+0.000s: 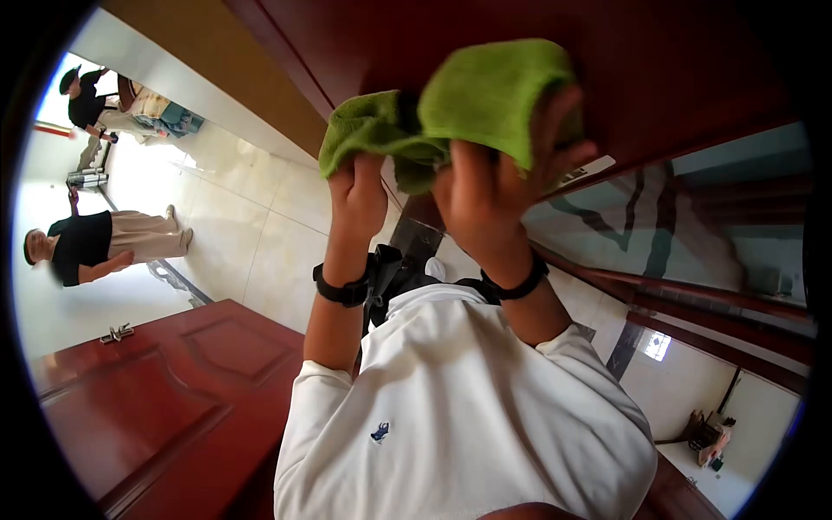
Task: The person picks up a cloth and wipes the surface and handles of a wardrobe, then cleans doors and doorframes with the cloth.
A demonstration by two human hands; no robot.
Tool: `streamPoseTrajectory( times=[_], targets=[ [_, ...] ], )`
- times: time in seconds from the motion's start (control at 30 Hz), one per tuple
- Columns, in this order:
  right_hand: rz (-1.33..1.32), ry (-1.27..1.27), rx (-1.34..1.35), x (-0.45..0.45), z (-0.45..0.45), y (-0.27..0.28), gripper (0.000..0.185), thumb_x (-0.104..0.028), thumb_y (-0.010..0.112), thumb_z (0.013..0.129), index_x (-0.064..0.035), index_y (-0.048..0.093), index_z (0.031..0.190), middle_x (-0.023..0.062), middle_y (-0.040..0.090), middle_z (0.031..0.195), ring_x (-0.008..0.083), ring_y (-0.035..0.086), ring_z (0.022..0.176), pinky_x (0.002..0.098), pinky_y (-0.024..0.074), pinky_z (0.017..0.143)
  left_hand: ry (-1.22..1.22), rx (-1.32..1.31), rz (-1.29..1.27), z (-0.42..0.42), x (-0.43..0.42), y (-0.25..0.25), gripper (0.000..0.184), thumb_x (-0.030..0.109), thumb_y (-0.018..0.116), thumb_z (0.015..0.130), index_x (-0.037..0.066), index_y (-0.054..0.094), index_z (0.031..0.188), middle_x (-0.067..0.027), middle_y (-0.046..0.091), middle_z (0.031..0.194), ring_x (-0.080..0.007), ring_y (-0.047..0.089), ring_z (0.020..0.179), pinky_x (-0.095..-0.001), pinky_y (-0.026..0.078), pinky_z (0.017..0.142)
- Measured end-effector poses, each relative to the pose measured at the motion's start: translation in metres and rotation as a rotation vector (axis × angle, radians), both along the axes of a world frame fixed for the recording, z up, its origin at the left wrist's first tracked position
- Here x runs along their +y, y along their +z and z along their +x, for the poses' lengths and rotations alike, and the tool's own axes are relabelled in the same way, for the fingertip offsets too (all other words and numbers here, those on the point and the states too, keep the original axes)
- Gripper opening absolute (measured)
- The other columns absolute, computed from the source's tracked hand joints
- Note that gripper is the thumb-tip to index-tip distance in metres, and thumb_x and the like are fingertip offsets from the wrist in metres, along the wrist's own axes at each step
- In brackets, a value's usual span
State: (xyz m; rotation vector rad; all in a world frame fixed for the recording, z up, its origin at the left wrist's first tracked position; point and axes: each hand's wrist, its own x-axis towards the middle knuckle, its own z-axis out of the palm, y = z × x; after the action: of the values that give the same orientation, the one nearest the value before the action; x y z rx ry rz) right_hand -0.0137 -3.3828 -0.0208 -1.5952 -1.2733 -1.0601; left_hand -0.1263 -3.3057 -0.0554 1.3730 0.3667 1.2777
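Left hand (357,192) and right hand (487,195) both gripping the green towel (494,91) up by the dark-red panel (685,74); looks mid-wipe, can't tell how much surface is done or left.

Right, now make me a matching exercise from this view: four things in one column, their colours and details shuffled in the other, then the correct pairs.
Things
1. cloth
2. shirt
3. left wristband
4. door at lower left

Descriptions
A. black, around a wrist
B. dark red, panelled
C. white, with a small blue emblem
D. green, touching both the left hand and the right hand

Pairs: 1-D, 2-C, 3-A, 4-B
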Motion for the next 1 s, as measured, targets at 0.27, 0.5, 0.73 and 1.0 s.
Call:
streamPoseTrajectory(
  times=[0.27, 0.5, 0.73, 1.0],
  targets=[
    [-0.351, 0.116, -0.37, 0.048, -0.022, -0.055, 0.023, -0.021, 0.056, 0.09, -0.0139, 0.068, 0.107, 0.0037, 0.055, 0.134, 0.0189, 0.046, 0.131, 0.0465, 0.011, 0.116, 0.014, 0.545, -0.26, -0.031, 0.044, -0.081, 0.03, 0.02, 0.047, 0.099, -0.007, 0.059, 0.104, -0.0042, 0.061, 0.086, -0.0118, 0.055, 0.078, -0.0256, 0.045, 0.068],
    [-0.197, 0.286, -0.101, -0.009, 0.012, -0.05, 0.024, -0.018, 0.071, 0.079, -0.0099, 0.07, 0.101, 0.0081, 0.058, 0.125, 0.0306, 0.048, 0.127, 0.0454, 0.0251, 0.111, -0.443, 0.422, -0.002, -0.032, 0.043, 0.005, 0.02, 0.008, 0.05, 0.095, -0.002, 0.058, 0.109, -0.0054, 0.062, 0.098, -0.0118, 0.056, 0.088, -0.0271, 0.047, 0.077],
    [0.191, -0.176, -0.216, 0.016, 0.007, 0.032, 0.039, -0.031, 0.079, 0.076, -0.0042, 0.063, 0.1, 0.0195, 0.057, 0.116, 0.0385, 0.05, 0.114, 0.0519, 0.05, 0.085, -0.657, 0.162, 0.041, -0.001, 0.051, 0.047, 0.016, 0.008, 0.055, 0.093, 0.0, 0.065, 0.102, -0.0064, 0.063, 0.086, -0.0107, 0.058, 0.077, -0.0264, 0.047, 0.066],
    [-0.161, -0.065, -0.238, 0.068, -0.041, -0.002, 0.02, -0.018, 0.066, 0.083, -0.0202, 0.074, 0.101, -0.0088, 0.063, 0.115, 0.0156, 0.054, 0.112, 0.0312, 0.044, 0.088, -0.379, 0.307, -0.24, -0.024, 0.084, -0.014, 0.019, 0.009, 0.053, 0.092, -0.004, 0.06, 0.081, 0.0006, 0.057, 0.068, -0.0065, 0.051, 0.066, -0.0254, 0.044, 0.058]
  ],
)
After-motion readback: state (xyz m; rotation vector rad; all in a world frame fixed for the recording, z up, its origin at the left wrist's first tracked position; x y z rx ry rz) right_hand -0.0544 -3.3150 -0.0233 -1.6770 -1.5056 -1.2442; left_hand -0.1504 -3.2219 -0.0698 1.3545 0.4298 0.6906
